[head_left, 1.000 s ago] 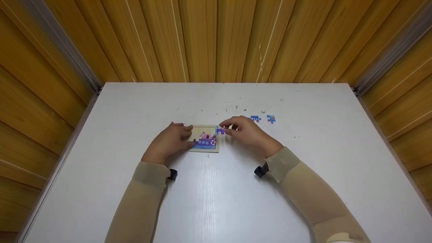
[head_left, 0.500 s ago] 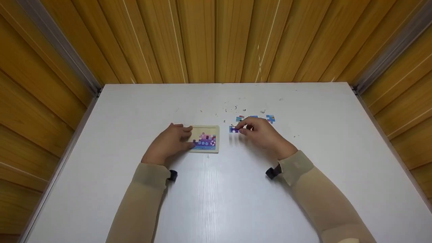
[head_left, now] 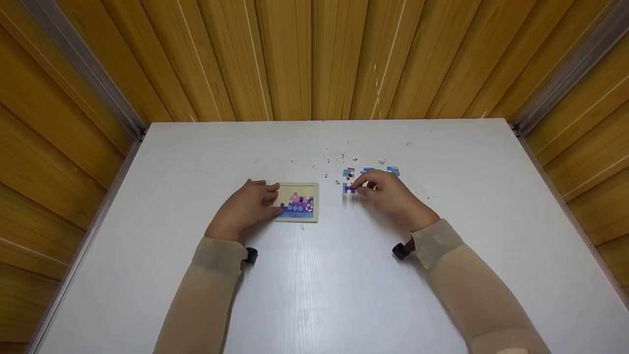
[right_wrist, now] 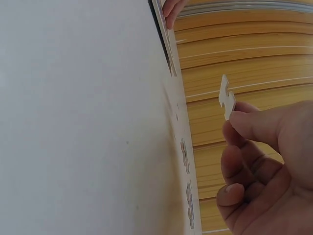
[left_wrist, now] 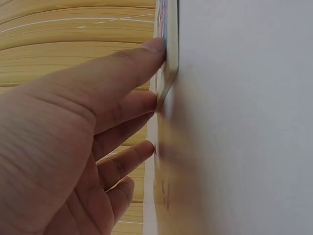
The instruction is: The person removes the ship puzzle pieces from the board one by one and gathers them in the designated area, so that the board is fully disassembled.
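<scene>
My right hand (head_left: 390,196) pinches a purple and blue jigsaw piece (head_left: 348,188) between thumb and fingertips, raised above the table. In the right wrist view the piece (right_wrist: 225,98) shows its pale side. My left hand (head_left: 245,206) rests over the left side of a small wooden puzzle tray (head_left: 316,201). In the left wrist view its thumb presses on the tray's face (left_wrist: 172,44), while the other fingers stay loosely extended near the edge. A purple and pink boat picture (head_left: 297,206) fills the tray's lower part; bare wood shows above. The hand hides the left end.
Several loose jigsaw pieces lie behind my right hand, among them a teal one (head_left: 348,172) and a blue one (head_left: 393,170). Small dark specks (head_left: 342,156) mark the white table (head_left: 304,285). Slatted wood-look walls (head_left: 290,59) stand behind the table and at both sides.
My right hand has carried the jigsaw piece rightward, from the tray's right edge to near the loose pieces. My left hand and the tray have stayed in place.
</scene>
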A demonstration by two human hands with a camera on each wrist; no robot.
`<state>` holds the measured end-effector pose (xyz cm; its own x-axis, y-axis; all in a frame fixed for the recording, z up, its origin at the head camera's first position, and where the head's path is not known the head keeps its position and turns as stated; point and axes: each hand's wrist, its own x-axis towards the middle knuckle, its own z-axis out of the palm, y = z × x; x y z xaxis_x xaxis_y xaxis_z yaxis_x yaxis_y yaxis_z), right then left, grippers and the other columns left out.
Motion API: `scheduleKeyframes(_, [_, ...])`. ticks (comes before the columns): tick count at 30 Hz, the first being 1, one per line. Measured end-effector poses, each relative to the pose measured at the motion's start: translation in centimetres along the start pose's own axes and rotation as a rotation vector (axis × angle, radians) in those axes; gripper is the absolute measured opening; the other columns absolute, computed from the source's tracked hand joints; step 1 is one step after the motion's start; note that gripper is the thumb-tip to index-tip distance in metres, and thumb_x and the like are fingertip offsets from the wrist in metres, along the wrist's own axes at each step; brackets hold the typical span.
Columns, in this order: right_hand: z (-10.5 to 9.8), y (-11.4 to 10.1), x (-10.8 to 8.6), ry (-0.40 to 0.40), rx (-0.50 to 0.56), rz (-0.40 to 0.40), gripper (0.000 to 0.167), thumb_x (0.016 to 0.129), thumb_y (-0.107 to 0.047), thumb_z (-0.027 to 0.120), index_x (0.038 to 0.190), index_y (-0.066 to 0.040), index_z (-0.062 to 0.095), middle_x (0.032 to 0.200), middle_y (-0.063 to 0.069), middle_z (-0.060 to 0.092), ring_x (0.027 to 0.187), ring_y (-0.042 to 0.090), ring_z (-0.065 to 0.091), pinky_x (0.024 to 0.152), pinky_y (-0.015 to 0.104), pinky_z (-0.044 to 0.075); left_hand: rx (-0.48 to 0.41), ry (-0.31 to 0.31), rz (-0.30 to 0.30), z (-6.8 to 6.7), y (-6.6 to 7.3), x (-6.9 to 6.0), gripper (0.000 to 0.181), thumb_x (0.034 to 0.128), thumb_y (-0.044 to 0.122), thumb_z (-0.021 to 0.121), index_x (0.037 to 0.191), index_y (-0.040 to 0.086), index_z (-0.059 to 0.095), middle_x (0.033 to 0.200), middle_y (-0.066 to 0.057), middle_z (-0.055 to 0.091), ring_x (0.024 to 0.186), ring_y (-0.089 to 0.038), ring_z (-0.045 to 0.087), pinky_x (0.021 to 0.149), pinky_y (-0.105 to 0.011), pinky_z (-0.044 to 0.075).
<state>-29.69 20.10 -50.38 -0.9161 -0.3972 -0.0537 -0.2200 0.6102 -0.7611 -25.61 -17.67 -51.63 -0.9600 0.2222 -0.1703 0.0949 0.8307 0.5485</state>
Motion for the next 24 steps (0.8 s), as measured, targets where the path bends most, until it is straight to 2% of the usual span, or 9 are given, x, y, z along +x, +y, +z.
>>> scheduleKeyframes(4, [0.2, 0.19, -0.09, -0.01, -0.005, 0.014, 0.024, 0.112, -0.01, 0.067, 0.121, -0.024, 0.084, 0.13, 0.001, 0.075, 0.112, 0.027, 0.061, 0.097, 0.042, 0.051, 0.018, -0.002, 0.02, -0.07, 0.03, -0.03, 0.06, 0.1034, 0.034, 0.084, 0.156, 0.011, 0.067, 0.173, -0.001, 0.058, 0.173, -0.041, 0.035, 0.143, -0.06, 0.025])
scheduleKeyframes(7, [0.41, 0.34, -0.14, -0.018, -0.011, 0.015, 0.023, 0.112, -0.011, 0.067, 0.121, -0.024, 0.082, 0.131, 0.001, 0.075, 0.113, 0.027, 0.062, 0.099, 0.043, 0.053, 0.018, -0.004, 0.011, -0.06, 0.05, -0.08, 0.06, 0.1036, 0.034, 0.083, 0.157, 0.012, 0.066, 0.173, -0.001, 0.057, 0.173, -0.041, 0.035, 0.143, -0.061, 0.026])
scheduleKeyframes(13, [0.59, 0.59, -0.03, -0.036, -0.049, 0.003, 0.02, 0.111, -0.012, 0.068, 0.12, -0.022, 0.083, 0.132, 0.002, 0.076, 0.116, 0.027, 0.063, 0.104, 0.043, 0.054, 0.0, 0.003, -0.017, 0.07, -0.06, -0.04, 0.061, 0.103, 0.036, 0.084, 0.158, 0.015, 0.066, 0.172, -0.001, 0.059, 0.174, -0.042, 0.034, 0.142, -0.061, 0.026])
scheduleKeyframes(24, [0.83, 0.65, 0.35, -0.005, -0.17, -0.051, 0.022, 0.109, -0.004, 0.07, 0.118, -0.012, 0.087, 0.128, 0.007, 0.079, 0.122, 0.028, 0.072, 0.108, 0.048, 0.06, 0.019, -0.005, -0.002, -0.04, 0.09, -0.2, 0.059, 0.1046, 0.035, 0.083, 0.157, 0.013, 0.066, 0.173, 0.0, 0.057, 0.174, -0.039, 0.035, 0.143, -0.061, 0.025])
